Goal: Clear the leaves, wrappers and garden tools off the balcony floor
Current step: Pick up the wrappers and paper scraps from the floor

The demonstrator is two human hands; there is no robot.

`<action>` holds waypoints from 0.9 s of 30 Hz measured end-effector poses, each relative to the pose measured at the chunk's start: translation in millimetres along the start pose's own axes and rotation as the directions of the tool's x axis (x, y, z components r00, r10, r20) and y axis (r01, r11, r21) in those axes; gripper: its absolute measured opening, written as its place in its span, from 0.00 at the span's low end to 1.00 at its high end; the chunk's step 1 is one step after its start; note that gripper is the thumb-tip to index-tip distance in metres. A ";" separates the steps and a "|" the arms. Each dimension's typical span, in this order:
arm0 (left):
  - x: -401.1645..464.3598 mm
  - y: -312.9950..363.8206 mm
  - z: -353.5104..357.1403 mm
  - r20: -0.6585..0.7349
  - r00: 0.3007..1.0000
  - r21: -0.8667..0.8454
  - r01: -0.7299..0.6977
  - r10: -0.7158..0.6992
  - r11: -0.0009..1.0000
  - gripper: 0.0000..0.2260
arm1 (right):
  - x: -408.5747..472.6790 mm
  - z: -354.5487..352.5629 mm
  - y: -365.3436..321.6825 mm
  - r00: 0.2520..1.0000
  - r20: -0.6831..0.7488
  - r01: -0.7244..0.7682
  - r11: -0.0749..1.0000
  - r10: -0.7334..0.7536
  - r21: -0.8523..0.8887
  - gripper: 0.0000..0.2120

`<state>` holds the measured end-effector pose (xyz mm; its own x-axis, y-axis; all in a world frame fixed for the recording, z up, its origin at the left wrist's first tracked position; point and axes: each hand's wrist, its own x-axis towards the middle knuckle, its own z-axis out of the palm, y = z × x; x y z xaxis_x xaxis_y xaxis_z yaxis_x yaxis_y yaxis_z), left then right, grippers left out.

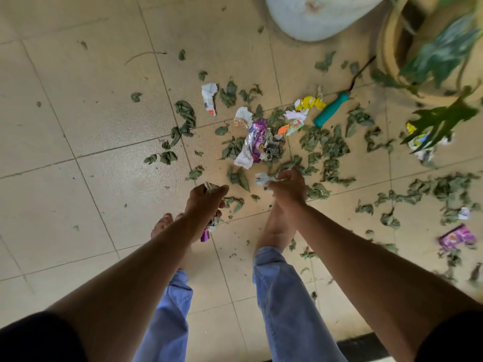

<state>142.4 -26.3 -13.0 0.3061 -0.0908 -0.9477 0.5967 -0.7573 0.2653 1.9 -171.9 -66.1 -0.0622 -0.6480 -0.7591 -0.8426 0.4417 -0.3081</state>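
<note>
At centre frame the left hand is fisted around a wad of gathered wrappers, probably stockpiling them, while the right hand pinches a crumpled white wrapper just off the floor. Above and right, leaves, a purple wrapper and the teal-handled tool still litter the tiles; the tool's blurred metal end is hard to identify.

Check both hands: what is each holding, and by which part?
Left hand is fisted around the middle of bunched wrappers; ends stick out both sides. Right hand pinches a crumpled white wrapper by its edge.
</note>
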 end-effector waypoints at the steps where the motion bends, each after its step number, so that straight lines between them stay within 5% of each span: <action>1: -5.4 4.2 0.8 0.007 1.000 -0.015 0.005 -0.005 1.000 0.11 | -8.4 -5.1 -4.5 0.998 0.057 -0.026 0.995 0.021 0.096 0.09; 5: -22.3 16.8 1.7 0.032 0.999 -0.100 0.015 -0.012 0.995 0.11 | -38.9 -19.1 -23.5 0.983 0.178 0.003 0.970 -0.048 0.243 0.06; 13: -24.2 34.4 0.5 0.008 0.999 -0.288 -0.044 0.048 0.957 0.22 | -99.4 13.9 -56.1 0.893 0.246 0.320 0.915 -0.377 0.245 0.04; 19: -5.5 23.4 -12.8 -0.013 0.999 -0.342 0.028 -0.034 0.939 0.14 | -95.0 26.6 -59.1 0.825 0.428 0.276 0.925 -0.368 0.263 0.06; 24: 19.4 4.6 -10.3 -0.034 0.997 -0.331 0.056 -0.072 0.942 0.18 | -46.1 27.4 -46.3 0.921 -0.007 0.386 0.918 -0.389 -0.092 0.07; 27: 30.7 -5.9 -4.5 -0.015 0.996 -0.313 0.082 -0.091 0.946 0.23 | -6.4 29.5 -40.7 0.935 -0.039 0.329 0.900 -0.354 -0.287 0.15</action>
<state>151.6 -21.7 -42.8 0.2614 -0.0117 -0.9652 0.8221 -0.5212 0.2290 52.4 -167.4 -65.6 0.2190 -0.7862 -0.5779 -0.9321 0.0067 -0.3623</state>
